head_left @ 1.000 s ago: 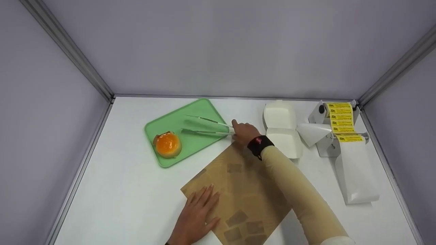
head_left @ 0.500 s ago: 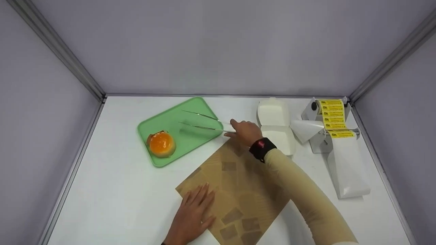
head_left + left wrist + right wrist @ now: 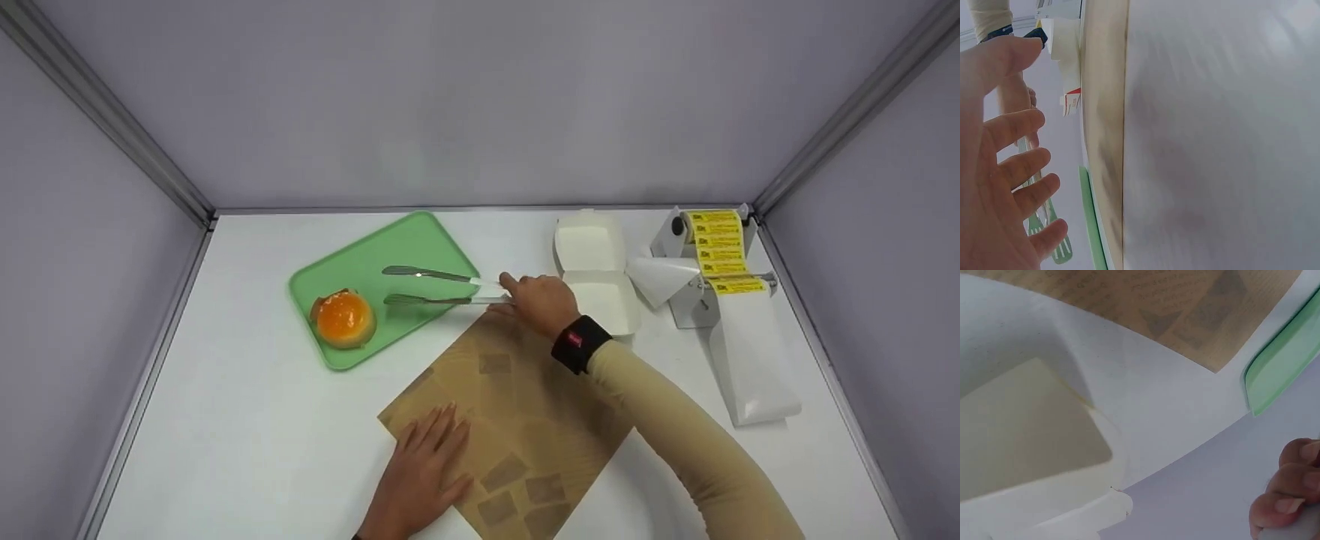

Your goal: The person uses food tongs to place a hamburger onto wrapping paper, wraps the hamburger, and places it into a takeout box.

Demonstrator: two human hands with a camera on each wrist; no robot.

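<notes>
My right hand (image 3: 544, 304) grips a pair of tongs (image 3: 431, 274) by the white handles, in the head view. The tongs' two arms stand apart, pointing left over the green tray (image 3: 405, 244). A burger with a glossy bun (image 3: 343, 320) sits at the tray's left end, apart from the tongs. Slots show in the tong heads (image 3: 1061, 250) in the left wrist view. Palm down over the left edge of a brown printed wrapping paper (image 3: 525, 405) is my left hand (image 3: 420, 472), its fingers straight. The left wrist view shows its fingers (image 3: 1030, 163) spread and holding nothing.
An unfolded white clamshell box (image 3: 600, 300) stands right of my right hand. Farther right is a label dispenser (image 3: 686, 296) with a roll of yellow labels (image 3: 720, 240) and a white backing strip (image 3: 750, 360) trailing forward. Grey walls enclose the white table (image 3: 247, 420).
The whole head view has shifted slightly left. The tongs have turned in my right hand, so their flat heads now show, with the tips lower. My left hand stays over the paper.
</notes>
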